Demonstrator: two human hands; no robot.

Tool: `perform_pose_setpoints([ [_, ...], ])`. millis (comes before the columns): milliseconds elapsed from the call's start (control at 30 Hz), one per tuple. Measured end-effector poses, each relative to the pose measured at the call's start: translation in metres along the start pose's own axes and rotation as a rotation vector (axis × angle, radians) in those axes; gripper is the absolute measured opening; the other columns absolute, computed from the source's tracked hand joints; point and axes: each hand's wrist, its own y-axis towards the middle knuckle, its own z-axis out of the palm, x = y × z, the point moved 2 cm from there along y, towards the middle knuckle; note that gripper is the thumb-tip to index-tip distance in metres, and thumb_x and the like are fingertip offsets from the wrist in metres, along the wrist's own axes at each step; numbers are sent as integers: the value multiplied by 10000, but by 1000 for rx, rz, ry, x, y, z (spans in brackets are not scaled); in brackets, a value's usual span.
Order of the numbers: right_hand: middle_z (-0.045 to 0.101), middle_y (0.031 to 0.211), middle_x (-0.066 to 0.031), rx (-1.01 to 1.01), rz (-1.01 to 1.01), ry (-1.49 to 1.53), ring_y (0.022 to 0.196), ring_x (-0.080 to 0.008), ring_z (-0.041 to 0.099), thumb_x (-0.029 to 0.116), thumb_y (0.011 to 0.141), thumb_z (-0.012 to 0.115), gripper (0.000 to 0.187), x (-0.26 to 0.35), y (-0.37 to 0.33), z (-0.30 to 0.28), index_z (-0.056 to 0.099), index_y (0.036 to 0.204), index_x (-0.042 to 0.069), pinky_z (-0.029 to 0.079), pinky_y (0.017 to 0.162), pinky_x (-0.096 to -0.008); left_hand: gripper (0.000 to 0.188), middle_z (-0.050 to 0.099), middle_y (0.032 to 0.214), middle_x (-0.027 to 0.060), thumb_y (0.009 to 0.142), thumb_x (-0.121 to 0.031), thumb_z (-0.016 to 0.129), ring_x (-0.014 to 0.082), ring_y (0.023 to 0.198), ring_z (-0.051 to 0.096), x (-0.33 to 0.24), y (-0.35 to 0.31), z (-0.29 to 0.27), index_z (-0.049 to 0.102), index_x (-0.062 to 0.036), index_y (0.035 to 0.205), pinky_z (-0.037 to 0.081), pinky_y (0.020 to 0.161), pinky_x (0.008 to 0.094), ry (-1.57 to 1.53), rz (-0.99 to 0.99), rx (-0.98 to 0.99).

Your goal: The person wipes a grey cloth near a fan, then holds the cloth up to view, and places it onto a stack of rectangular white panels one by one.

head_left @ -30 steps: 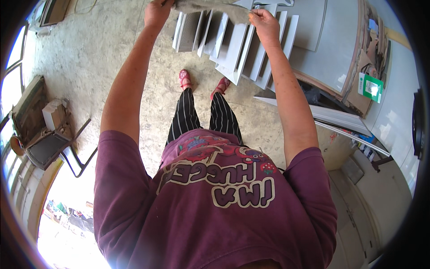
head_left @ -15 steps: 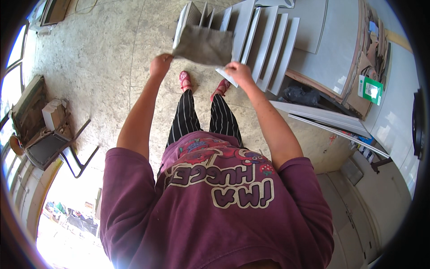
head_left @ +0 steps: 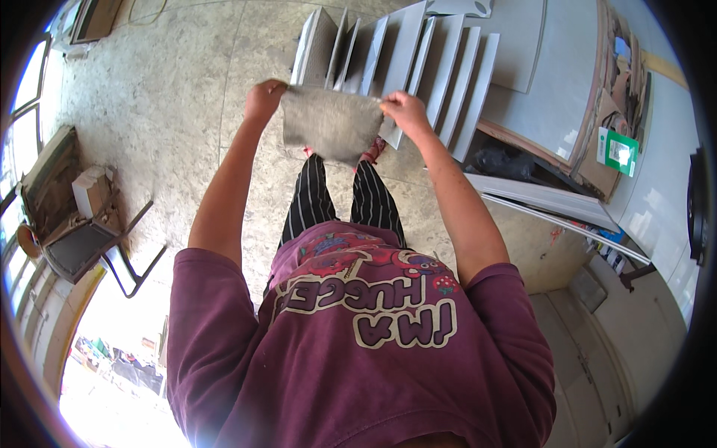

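Between my two hands a grey-brown cloth [head_left: 332,123] is stretched by its upper corners. My left hand [head_left: 265,101] pinches its left corner, and my right hand [head_left: 405,112] pinches the right one. The cloth hangs in front of my feet and covers most of them; its lower edge is blurred. Just beyond it stands a row of upright white and grey panels [head_left: 403,51], leaning side by side. The right hand is close to the near ends of these panels.
Large pale boards [head_left: 560,89] lie to the right, with flattened cardboard [head_left: 614,112] and a green-and-white packet [head_left: 618,151] beside them. Long white strips [head_left: 538,196] jut out below. A dark chair [head_left: 71,243] with a box [head_left: 91,190] on it stands at left.
The cloth has swung from beyond my hands, over the panels, down toward me and now hides my shoes. Both hands have risen slightly and keep their hold on its corners.
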Motion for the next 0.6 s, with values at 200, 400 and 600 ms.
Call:
perform_pose_setpoints([
  [200,654,732,-43,-240,-148,118,647,-94,603,112,791,645,155,45,36,-42,635,901,3,477,615,-232,214,658,888,122,804,-273,579,307,844,625,-77,54,-25,683,-142,938,490,738,354,-46,153,-148],
  [400,633,803,-24,-379,-328,170,727,-85,581,116,836,635,171,74,47,-62,605,955,-4,469,667,-206,200,661,749,57,824,-236,600,131,642,610,-100,79,-35,684,-131,973,476,620,265,-38,322,-318],
  [600,658,752,-56,-397,-222,56,682,-121,613,152,768,674,162,27,40,-32,648,879,36,474,640,-258,213,648,973,101,806,-304,579,301,892,614,-63,57,-9,689,-209,962,486,762,368,-11,76,-153],
])
